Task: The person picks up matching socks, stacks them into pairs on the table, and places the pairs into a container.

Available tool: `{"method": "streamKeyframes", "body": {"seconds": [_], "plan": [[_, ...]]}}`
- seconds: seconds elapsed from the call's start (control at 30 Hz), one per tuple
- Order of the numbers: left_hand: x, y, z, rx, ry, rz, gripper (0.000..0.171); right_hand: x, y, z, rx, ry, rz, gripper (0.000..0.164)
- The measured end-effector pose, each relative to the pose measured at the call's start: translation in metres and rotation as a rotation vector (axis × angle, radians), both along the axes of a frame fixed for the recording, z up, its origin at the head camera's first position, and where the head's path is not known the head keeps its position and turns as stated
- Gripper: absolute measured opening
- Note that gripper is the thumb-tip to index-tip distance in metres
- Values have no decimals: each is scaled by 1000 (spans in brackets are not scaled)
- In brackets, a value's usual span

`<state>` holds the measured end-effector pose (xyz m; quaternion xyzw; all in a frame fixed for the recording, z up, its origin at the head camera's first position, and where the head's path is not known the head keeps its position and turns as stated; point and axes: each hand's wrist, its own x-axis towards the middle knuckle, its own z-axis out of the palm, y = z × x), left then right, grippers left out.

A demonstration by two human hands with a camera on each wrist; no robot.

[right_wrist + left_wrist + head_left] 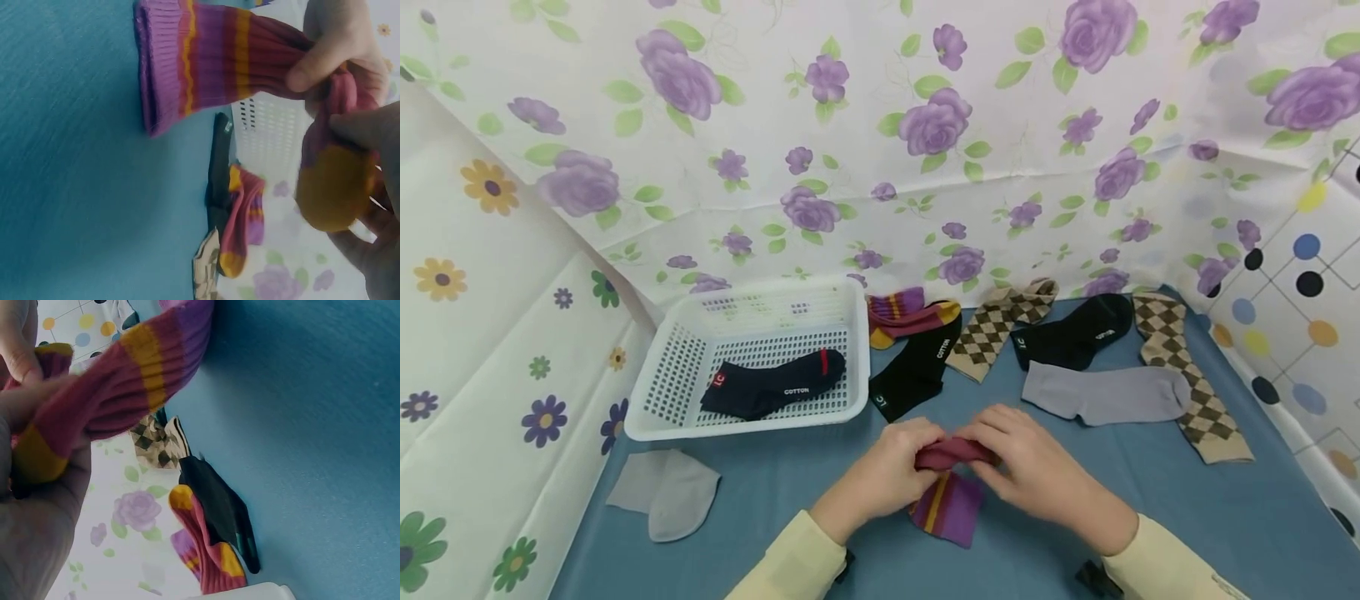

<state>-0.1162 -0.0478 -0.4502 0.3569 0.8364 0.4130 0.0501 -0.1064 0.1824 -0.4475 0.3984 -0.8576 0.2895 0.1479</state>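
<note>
Both hands grip one striped sock (pixel 953 454) in maroon, purple and yellow, held above the blue cloth. The left hand (pixel 898 467) pinches it near the yellow heel, its thumb on the maroon knit. At the foot end, the right hand (pixel 1026 467) holds it beside the yellow toe (pixel 334 187). The purple cuff hangs down toward the cloth, between the wrists in the head view. Parts of the foot are hidden behind the fingers. A matching striped sock (pixel 917 317) lies at the back, right of the basket, partly over a black sock (pixel 917 375).
A white plastic basket (pixel 748 425) at the back left holds a navy sock (pixel 775 385). A folded grey sock (pixel 666 492) lies before it. On the right are another black sock (pixel 1071 333), a lavender-grey sock (pixel 1105 394) and argyle socks (pixel 1195 383). Flowered cloth walls (pixel 850 167) stand behind.
</note>
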Motion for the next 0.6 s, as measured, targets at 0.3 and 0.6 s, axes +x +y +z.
{"method": "streamKeyframes", "body": {"seconds": [0.3,0.6], "plan": [[-2,-9,-6,-32,-73,229,30,-2,21,22,-97,-56,-19,27],[-4,-23,-19,-6,-274,273,10,-9,41,45,-115,-70,-154,32]]}}
